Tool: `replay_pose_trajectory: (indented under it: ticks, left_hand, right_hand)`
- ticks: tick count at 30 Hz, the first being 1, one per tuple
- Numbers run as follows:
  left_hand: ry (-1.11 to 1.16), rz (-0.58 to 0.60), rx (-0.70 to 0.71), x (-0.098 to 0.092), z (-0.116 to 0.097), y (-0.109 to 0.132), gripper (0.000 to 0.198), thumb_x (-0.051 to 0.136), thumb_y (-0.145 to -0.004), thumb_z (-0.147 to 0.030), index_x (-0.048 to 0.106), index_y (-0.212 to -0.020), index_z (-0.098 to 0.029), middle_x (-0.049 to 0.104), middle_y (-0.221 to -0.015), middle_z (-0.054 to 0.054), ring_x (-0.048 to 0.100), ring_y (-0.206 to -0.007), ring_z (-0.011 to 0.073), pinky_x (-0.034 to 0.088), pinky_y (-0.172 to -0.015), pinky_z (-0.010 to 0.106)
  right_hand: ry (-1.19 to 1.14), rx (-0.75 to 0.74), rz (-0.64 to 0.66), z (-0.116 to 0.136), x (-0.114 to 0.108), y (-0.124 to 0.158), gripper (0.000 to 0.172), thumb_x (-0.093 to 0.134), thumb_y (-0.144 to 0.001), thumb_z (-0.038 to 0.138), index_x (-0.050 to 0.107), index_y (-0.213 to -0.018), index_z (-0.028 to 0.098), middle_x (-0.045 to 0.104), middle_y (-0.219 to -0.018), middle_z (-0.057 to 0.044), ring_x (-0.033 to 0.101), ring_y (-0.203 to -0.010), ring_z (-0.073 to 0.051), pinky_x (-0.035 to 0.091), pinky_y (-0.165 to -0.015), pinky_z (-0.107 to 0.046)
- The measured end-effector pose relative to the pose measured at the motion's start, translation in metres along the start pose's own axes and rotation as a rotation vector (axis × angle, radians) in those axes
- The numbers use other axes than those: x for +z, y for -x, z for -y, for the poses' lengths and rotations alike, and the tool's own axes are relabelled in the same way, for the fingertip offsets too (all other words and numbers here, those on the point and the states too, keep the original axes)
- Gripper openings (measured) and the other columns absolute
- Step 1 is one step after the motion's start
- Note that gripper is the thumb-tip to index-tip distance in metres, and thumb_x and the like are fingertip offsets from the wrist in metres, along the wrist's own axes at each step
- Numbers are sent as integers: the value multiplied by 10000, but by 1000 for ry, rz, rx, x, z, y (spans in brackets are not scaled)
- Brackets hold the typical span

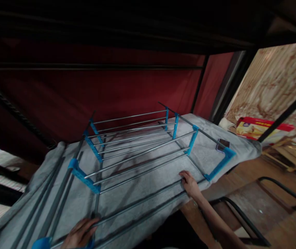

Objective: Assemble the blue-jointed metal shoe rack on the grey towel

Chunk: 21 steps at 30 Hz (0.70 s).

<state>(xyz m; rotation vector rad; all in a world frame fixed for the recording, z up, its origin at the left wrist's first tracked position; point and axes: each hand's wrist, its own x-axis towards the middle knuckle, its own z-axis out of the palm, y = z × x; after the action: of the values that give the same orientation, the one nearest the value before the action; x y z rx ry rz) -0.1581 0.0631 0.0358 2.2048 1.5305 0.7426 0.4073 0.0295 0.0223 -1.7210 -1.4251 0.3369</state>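
Note:
A rack of grey metal tubes (142, 159) joined by blue plastic brackets (191, 140) lies on its side over a grey cloth. My left hand (79, 235) is closed at the left end of a near crossbar (140, 202), close to a blue bracket at the bottom edge; part of that hand is out of view. Toward the crossbar's other end, my right hand (190, 185) has its fingers curled over it. Right of this hand is a large blue corner bracket (220, 164), apart from the fingers. Exactly how the left end meets its bracket is hidden by my left hand.
Loose grey tubes (37, 204) lie along the left side of the cloth (153, 183). A phone (222, 145) rests by the right corner bracket. Dark frame posts (237, 86) and a red curtain (127, 90) enclose the back. A metal-framed chair (241, 214) stands at the lower right.

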Motion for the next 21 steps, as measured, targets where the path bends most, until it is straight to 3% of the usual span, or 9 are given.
replay_pose_trajectory:
  ticks: [4, 6, 10, 13, 17, 21]
  left_hand:
    - [35, 22, 23, -15, 4, -11, 404, 671, -699, -679, 797, -880, -342, 773, -964, 46, 735, -921, 294, 628, -837, 376]
    - [95, -77, -30, -32, -2, -16, 458, 656, -701, -713, 791, -885, -316, 769, -986, 56, 721, -971, 300, 606, -895, 401]
    - [207, -325, -295, -76, -39, -38, 555, 626, -774, -675, 699, -1124, -250, 711, -1165, 95, 647, -1133, 334, 547, -988, 502]
    - [280, -363, -336, -96, -76, -70, 600, 701, -765, -588, 610, -1246, -241, 670, -1221, 106, 629, -1150, 326, 495, -1049, 523]
    - [487, -296, -222, -89, -105, -112, 680, 783, -714, -499, 530, -1284, -228, 643, -1232, 109, 579, -1223, 315, 453, -1094, 504]
    - [603, -249, -176, -72, -111, -130, 639, 772, -746, -448, 484, -1274, -230, 662, -1125, 97, 625, -1119, 282, 515, -1009, 449]
  right_hand:
    - [34, -40, -81, 6, -1, 4, 387, 416, -804, 122, 680, -1077, 196, 664, -1125, -78, 661, -1049, -203, 540, -958, -385]
    - [36, -96, -126, 22, -3, 4, 413, 397, -843, 121, 645, -1161, 209, 646, -1178, -80, 643, -1091, -208, 533, -969, -409]
    - [20, -347, -113, 85, -7, -15, 435, 396, -918, 127, 560, -1308, 231, 589, -1300, -99, 553, -1230, -224, 472, -1044, -448]
    - [74, -558, -84, 144, 0, -43, 476, 400, -925, 93, 513, -1370, 219, 568, -1341, -112, 526, -1246, -228, 454, -1044, -439]
    - [296, -780, 4, 204, 23, -82, 475, 451, -910, 66, 520, -1370, 165, 556, -1375, -128, 479, -1279, -263, 360, -1097, -470]
    - [459, -862, 123, 226, 39, -105, 430, 493, -914, 67, 562, -1330, 151, 653, -1202, -108, 551, -1109, -248, 339, -1064, -444]
